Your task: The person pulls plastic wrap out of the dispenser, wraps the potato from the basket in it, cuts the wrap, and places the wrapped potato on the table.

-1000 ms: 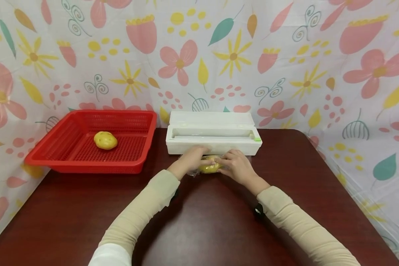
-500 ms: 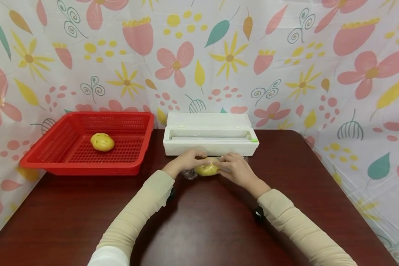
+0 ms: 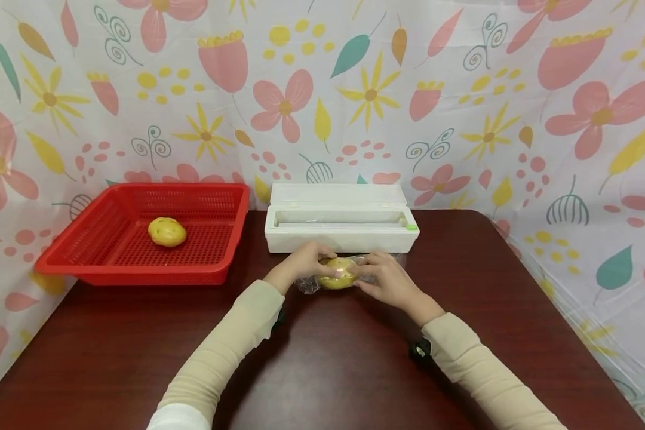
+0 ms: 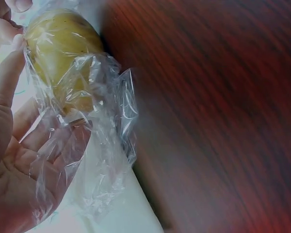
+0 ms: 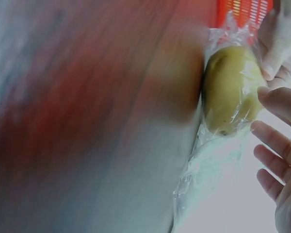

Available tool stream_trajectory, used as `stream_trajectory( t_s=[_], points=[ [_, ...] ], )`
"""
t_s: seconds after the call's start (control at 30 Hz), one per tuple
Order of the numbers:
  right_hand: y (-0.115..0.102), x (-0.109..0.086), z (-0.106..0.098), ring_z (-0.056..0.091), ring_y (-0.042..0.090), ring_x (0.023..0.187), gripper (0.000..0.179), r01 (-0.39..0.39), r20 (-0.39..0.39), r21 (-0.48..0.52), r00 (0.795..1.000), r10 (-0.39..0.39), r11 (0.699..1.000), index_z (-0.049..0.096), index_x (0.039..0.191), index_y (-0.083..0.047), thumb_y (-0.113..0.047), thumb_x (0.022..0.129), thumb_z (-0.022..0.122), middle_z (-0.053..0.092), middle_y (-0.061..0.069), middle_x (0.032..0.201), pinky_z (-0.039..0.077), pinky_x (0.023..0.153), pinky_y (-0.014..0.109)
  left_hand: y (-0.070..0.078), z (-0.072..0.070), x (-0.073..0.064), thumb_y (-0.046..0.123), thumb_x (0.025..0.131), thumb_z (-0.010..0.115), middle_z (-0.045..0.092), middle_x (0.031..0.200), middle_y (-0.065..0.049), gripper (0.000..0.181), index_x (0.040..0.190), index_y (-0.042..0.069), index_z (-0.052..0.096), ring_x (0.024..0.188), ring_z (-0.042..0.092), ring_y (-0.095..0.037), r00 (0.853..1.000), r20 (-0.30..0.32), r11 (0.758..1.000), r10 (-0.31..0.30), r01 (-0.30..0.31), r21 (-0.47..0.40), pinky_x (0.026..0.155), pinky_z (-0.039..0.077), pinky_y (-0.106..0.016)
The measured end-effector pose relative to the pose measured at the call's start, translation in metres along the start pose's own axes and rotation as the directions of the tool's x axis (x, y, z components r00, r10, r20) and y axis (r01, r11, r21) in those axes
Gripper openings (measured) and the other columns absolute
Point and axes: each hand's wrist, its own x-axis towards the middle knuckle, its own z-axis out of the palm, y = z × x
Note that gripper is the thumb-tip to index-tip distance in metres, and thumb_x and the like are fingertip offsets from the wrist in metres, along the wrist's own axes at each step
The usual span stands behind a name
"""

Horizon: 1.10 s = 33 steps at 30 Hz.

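In the head view, the 2 hands meet over 1 potato point(image 3: 338, 279) wrapped in clear film point(image 3: 308, 286), on the surface point(image 3: 328, 358) just in front of a white box point(image 3: 344, 241) with its lid point(image 3: 337, 193) up. The left hand point(image 3: 302, 261) curves round the potato's left end, thumb across the front; the right hand point(image 3: 393, 282) touches the right end, fingers apart. Well to the left, a red basket point(image 3: 134, 270) holds 1 more potato point(image 3: 166, 232), seemingly bare.

In the left wrist view, crumpled film trails off the wrapped potato and drapes over the left hand's fingers.

In the right wrist view, loose film also runs off the other end. The right hand's fingers are spread, tips at or near the wrap; whether any catches an edge is unclear.

The step in hand looks like closing the wrap. The next move probably calls for gathering both loose ends and folding them under, with the potato kept steady.
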Motion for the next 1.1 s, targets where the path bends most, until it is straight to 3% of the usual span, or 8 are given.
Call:
stream_trajectory(
  t_s=[0.17, 0.3, 0.43, 0.57, 0.7, 0.87, 0.97, 1.1],
  points=[
    [-0.001, -0.002, -0.001, 0.057, 0.021, 0.087, 0.021, -0.084, -0.069, 0.048, 0.994, 0.087, 0.995, 0.074, 0.097, -0.008, -0.011, 0.076, 0.078, 0.069, 0.004, 0.092, 0.047, 0.075, 0.038, 0.004, 0.002, -0.005, 0.022, 0.077, 0.080, 0.067, 0.117, -0.010, 0.048, 0.118, 0.002, 0.065, 0.112, 0.060, -0.022, 1.000, -0.004, 1.000, 0.010, -0.010, -0.015, 0.097, 0.046, -0.033],
    [0.000, -0.005, -0.006, 0.057, 0.022, 0.083, 0.020, -0.176, -0.213, 0.068, 0.959, 0.186, 0.982, 0.074, 0.096, -0.004, -0.007, 0.076, 0.077, 0.068, 0.006, 0.089, 0.047, 0.068, 0.037, 0.009, 0.001, -0.007, 0.022, 0.077, 0.079, 0.065, 0.121, -0.012, 0.050, 0.119, 0.000, 0.063, 0.115, 0.058, -0.023, 0.999, -0.009, 0.999, 0.045, -0.045, 0.020, 0.099, 0.045, -0.034],
    [0.003, -0.007, -0.011, 0.059, 0.027, 0.085, 0.016, -0.267, -0.358, 0.103, 0.889, 0.287, 0.958, 0.073, 0.094, -0.002, -0.003, 0.078, 0.074, 0.068, 0.011, 0.089, 0.046, 0.070, 0.037, 0.012, -0.001, -0.009, 0.023, 0.077, 0.080, 0.066, 0.119, -0.011, 0.051, 0.119, 0.000, 0.063, 0.112, 0.059, -0.022, 0.998, -0.027, 0.997, 0.057, -0.055, 0.061, 0.097, 0.045, -0.032],
    [0.007, -0.013, -0.014, 0.058, 0.019, 0.079, 0.015, -0.383, -0.456, 0.205, 0.776, 0.434, 0.901, 0.072, 0.094, 0.001, 0.000, 0.079, 0.072, 0.068, 0.016, 0.089, 0.044, 0.067, 0.025, 0.011, -0.001, -0.009, 0.024, 0.076, 0.080, 0.066, 0.117, -0.011, 0.050, 0.118, 0.002, 0.064, 0.110, 0.060, -0.022, 0.998, -0.040, 0.997, 0.051, -0.048, 0.061, 0.096, 0.046, -0.032],
    [0.009, -0.021, -0.013, 0.055, 0.004, 0.077, 0.021, -0.550, -0.416, 0.358, 0.629, 0.657, 0.754, 0.069, 0.102, 0.005, -0.004, 0.083, 0.070, 0.066, 0.019, 0.095, 0.040, 0.066, 0.007, 0.009, 0.000, -0.009, 0.023, 0.075, 0.081, 0.066, 0.115, -0.011, 0.049, 0.115, 0.002, 0.064, 0.108, 0.060, -0.023, 0.998, -0.042, 0.998, 0.045, -0.043, 0.045, 0.095, 0.047, -0.033],
    [0.009, -0.029, -0.012, 0.060, 0.026, 0.099, 0.041, -0.713, -0.207, 0.486, 0.468, 0.859, 0.505, 0.057, 0.120, 0.007, -0.017, 0.089, 0.066, 0.060, 0.024, 0.114, 0.036, 0.072, 0.002, 0.003, 0.003, -0.011, 0.023, 0.074, 0.082, 0.065, 0.115, -0.012, 0.049, 0.115, 0.002, 0.064, 0.110, 0.059, -0.025, 0.999, -0.043, 1.000, 0.028, -0.028, 0.015, 0.096, 0.046, -0.035],
    [0.009, -0.032, -0.010, 0.056, 0.033, 0.111, 0.052, -0.768, -0.058, 0.520, 0.406, 0.912, 0.375, 0.050, 0.129, 0.006, -0.026, 0.091, 0.063, 0.056, 0.026, 0.122, 0.037, 0.075, 0.008, 0.000, 0.005, -0.013, 0.023, 0.074, 0.082, 0.065, 0.115, -0.012, 0.049, 0.115, 0.003, 0.064, 0.111, 0.059, -0.026, 0.999, -0.049, 1.000, 0.022, -0.021, 0.003, 0.097, 0.046, -0.035],
    [0.008, -0.037, -0.009, 0.056, 0.023, 0.108, 0.060, -0.797, 0.098, 0.546, 0.366, 0.925, 0.257, 0.046, 0.134, 0.005, -0.036, 0.093, 0.059, 0.054, 0.025, 0.127, 0.044, 0.079, 0.017, 0.000, 0.008, -0.017, 0.023, 0.073, 0.083, 0.066, 0.113, -0.012, 0.049, 0.114, 0.003, 0.065, 0.109, 0.060, -0.025, 0.998, -0.064, 1.000, 0.024, -0.024, -0.007, 0.096, 0.047, -0.035]
  ],
)
